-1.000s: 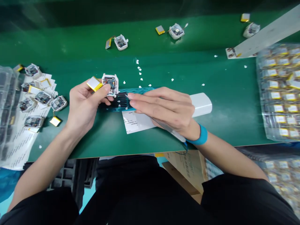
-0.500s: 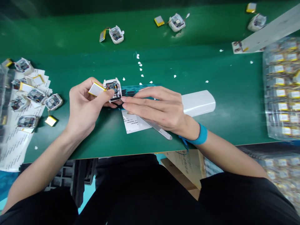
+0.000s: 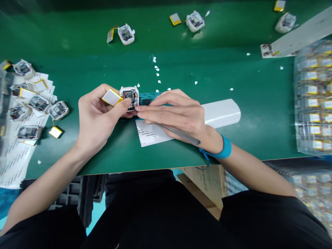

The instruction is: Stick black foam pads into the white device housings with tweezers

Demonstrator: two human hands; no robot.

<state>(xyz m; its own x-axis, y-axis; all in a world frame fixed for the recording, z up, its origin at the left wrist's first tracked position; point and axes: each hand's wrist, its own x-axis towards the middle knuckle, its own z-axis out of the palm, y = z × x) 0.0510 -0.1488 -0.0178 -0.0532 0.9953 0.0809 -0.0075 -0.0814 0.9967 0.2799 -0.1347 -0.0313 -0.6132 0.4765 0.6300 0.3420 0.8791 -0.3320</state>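
A small white device housing [image 3: 132,94] with an exposed circuit board is gripped by my left hand [image 3: 100,116], thumb on the board. A silver and yellow battery [image 3: 112,97] sticks out at the housing's left. My right hand [image 3: 178,116], with a blue wrist strap [image 3: 226,148], holds metal tweezers [image 3: 181,134], its fingertips at the housing's lower right edge. The tweezers' tips are hidden by the fingers. Under this hand lie a printed white sheet [image 3: 149,136] and teal strips with black pieces [image 3: 146,99]. A glossy white curved piece [image 3: 223,112] lies to its right.
More open housings with batteries lie at the left [image 3: 38,103] and along the back [image 3: 126,34]. Small white stickers [image 3: 157,74] dot the green table [image 3: 103,152]. A clear tray [image 3: 298,138] of batteries and a white bracket [image 3: 298,33] stand at the right.
Both hands and the housing appear slightly farther right. The tweezers' rear end has swung up and right, lying closer to my right palm. The view has shifted a little.
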